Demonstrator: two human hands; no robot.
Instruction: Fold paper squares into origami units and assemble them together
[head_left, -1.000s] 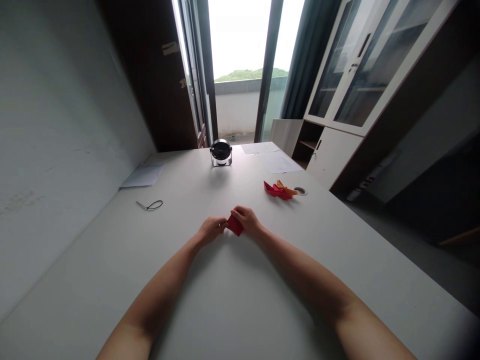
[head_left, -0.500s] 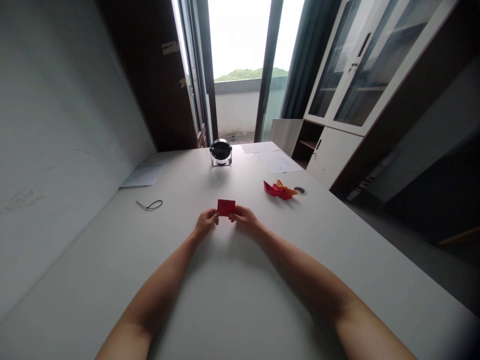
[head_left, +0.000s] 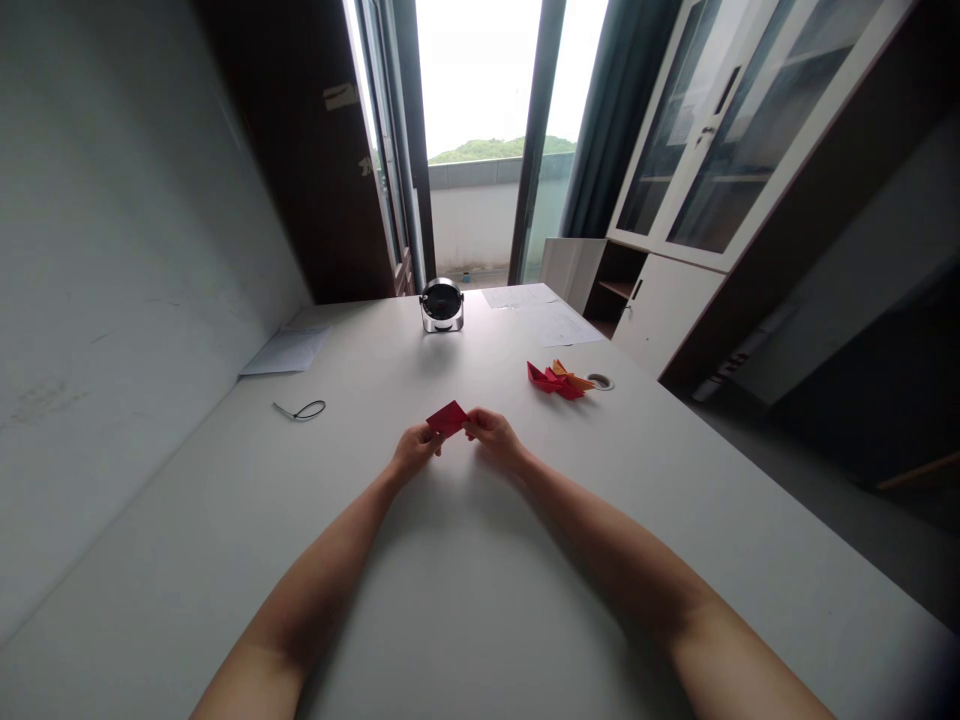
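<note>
A small folded piece of red paper (head_left: 448,416) is held just above the white table (head_left: 465,560), a little past its middle. My left hand (head_left: 414,450) pinches its left near corner and my right hand (head_left: 491,435) pinches its right near corner. Both hands have their fingers closed on the paper. The paper lies tilted, its left side lower than its right.
A pile of folded red and orange paper shapes (head_left: 559,379) lies to the right, beside a round cable hole (head_left: 601,381). A small desk fan (head_left: 442,304) stands at the far end. A black cable tie (head_left: 301,410) and white sheets (head_left: 289,350) lie to the left.
The red paper went from low between my hands to lifted up and facing me, then tilted flatter. Both hands shifted slightly away from me.
</note>
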